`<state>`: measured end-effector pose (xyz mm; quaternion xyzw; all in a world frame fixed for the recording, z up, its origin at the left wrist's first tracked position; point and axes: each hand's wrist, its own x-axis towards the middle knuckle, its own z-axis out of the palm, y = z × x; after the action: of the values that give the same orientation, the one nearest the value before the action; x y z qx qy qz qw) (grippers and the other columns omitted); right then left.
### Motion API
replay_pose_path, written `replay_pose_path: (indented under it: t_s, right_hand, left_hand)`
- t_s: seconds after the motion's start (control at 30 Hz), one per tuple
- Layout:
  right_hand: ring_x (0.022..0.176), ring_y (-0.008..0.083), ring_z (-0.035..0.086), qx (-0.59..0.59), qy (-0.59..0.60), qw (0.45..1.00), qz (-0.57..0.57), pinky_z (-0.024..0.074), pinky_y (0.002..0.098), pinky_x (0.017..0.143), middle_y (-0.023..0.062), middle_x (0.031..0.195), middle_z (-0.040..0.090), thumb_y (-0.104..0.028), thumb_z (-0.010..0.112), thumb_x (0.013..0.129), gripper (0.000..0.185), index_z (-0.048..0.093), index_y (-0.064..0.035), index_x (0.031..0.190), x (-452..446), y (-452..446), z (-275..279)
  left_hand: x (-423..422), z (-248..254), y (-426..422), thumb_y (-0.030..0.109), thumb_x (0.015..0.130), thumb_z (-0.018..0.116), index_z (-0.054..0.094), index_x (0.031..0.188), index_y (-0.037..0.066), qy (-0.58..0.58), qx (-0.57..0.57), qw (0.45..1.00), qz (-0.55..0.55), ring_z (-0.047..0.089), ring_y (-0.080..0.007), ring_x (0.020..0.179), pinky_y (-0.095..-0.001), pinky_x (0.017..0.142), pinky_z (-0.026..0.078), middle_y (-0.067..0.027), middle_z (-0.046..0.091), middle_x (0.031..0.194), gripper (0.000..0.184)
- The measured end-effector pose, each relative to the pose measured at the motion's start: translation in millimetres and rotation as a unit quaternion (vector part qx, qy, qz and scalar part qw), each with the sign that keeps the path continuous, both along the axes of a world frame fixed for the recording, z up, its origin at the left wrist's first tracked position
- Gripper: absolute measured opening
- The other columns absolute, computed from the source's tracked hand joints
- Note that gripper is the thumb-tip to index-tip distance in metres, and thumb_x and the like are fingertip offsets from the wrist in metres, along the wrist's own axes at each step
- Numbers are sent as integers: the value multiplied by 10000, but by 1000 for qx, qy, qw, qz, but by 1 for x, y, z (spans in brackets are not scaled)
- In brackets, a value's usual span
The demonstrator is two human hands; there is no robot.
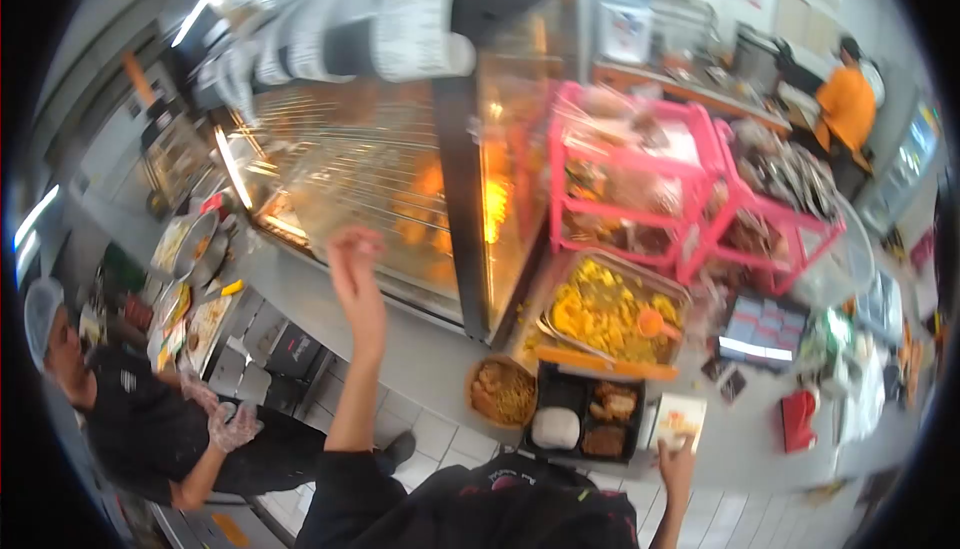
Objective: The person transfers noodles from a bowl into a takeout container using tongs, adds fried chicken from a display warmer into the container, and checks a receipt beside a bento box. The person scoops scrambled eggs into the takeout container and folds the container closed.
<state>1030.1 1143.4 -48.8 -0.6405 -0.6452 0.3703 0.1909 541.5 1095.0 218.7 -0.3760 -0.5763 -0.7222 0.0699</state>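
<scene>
Glass-sided warmer (463,199): left hand (357,254) is raised before it, fingers loosely curved — blurred, cannot tell whether tips meet. Noodle bowl (470,397) sits next, just beside black compartment tray (565,387) holding rice (555,428) and browned pieces (613,401). Right hand (677,459) pinches near edge of white printed card (682,416) — just right of tray.

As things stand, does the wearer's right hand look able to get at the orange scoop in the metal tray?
Probably yes: the orange scoop lies on top of the yellow food, uncovered. However, the right hand appears to grip a white printed box, so would likely need freeing first.
</scene>
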Motion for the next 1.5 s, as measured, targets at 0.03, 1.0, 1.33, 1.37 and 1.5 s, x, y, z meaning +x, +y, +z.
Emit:
replay_pose_path:
  t_s: [0.03,1.0,1.33,1.37,1.5]
  right_hand:
    - [544,326,600,37,-32,998,-46,460,382,530,190,650,603,-251,670,753,702,291,4,1285,-11,0,19]
    - [636,147,593,-296,213,922,-126,426,249,540,103,698,607,-318,566,874,438,498,67,1072,110,12,10]
    - [632,217,642,-250,397,853,-230,519,274,494,173,864,624,-322,472,917,447,477,95,1080,137,58,-15]
    - [632,217,642,-255,395,853,-228,519,274,494,173,864,624,-322,472,917,447,477,95,1080,140,60,-10]
    - [760,227,648,-318,326,882,-120,554,331,637,185,924,616,-378,356,949,508,467,93,1105,134,45,17]
  left_hand:
    - [4,7,5,119,919,433,454,994,4,28,6,1000,-12,495,-145,835,-277,796,397,-78,511,891,139]
    - [437,-272,30,135,857,587,462,989,19,-437,-464,631,-441,594,-101,775,-230,659,474,-99,627,901,216]
    - [421,-243,8,116,864,559,461,1064,25,-461,-449,619,-451,527,-89,926,-235,797,424,-57,566,1005,240]
    - [419,-242,4,109,862,557,465,1066,30,-483,-450,613,-433,531,-89,914,-232,791,426,-53,566,1000,238]
    - [419,-206,-8,122,876,550,441,1101,33,-569,-395,626,-359,545,-89,886,-232,791,430,-48,563,1000,266]
